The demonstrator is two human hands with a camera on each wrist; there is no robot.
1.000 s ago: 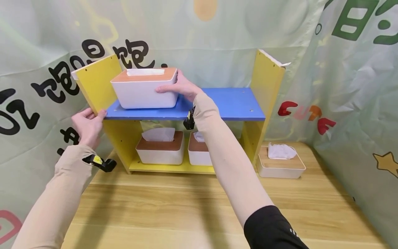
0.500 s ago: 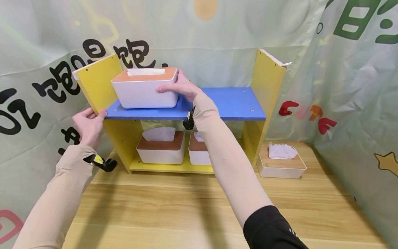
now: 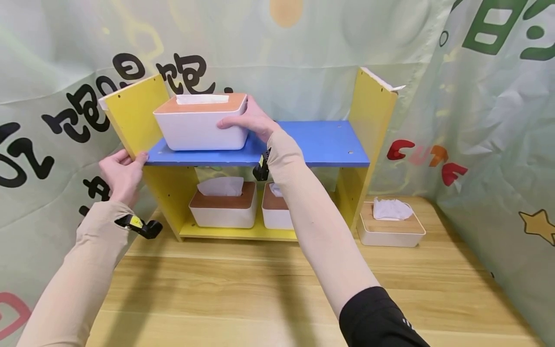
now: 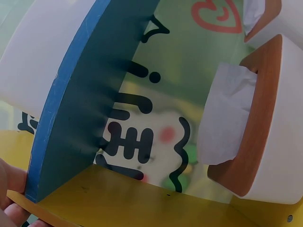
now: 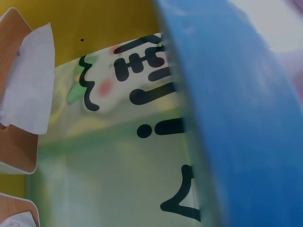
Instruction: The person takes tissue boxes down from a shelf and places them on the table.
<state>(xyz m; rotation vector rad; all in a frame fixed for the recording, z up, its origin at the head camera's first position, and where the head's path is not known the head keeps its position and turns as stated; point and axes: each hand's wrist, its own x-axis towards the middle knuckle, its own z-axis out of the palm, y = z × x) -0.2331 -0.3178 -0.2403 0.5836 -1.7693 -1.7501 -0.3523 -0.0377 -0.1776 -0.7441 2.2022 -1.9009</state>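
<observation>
On the left part of the blue upper board [image 3: 316, 142] sits a white tissue box [image 3: 201, 130] with a wooden lid and white tissue in its slot. My right hand [image 3: 256, 120] grips its right end, thumb on the front face and fingers behind. My left hand [image 3: 123, 173] holds the front edge of the yellow left side panel [image 3: 138, 113], its thumb at the board's corner. In the left wrist view that thumb [image 4: 15, 177] lies by the blue edge, with fingers round the panel's outer side. The right hand is almost wholly outside the right wrist view.
Below, on the yellow bottom board [image 3: 243, 233], stand two more tissue boxes, one at left [image 3: 223, 212] and one [image 3: 276, 214] partly behind my right forearm. Another tissue box [image 3: 390, 229] is on the wooden table [image 3: 217, 289], right of the shelf. A printed curtain [image 3: 312, 38] hangs behind.
</observation>
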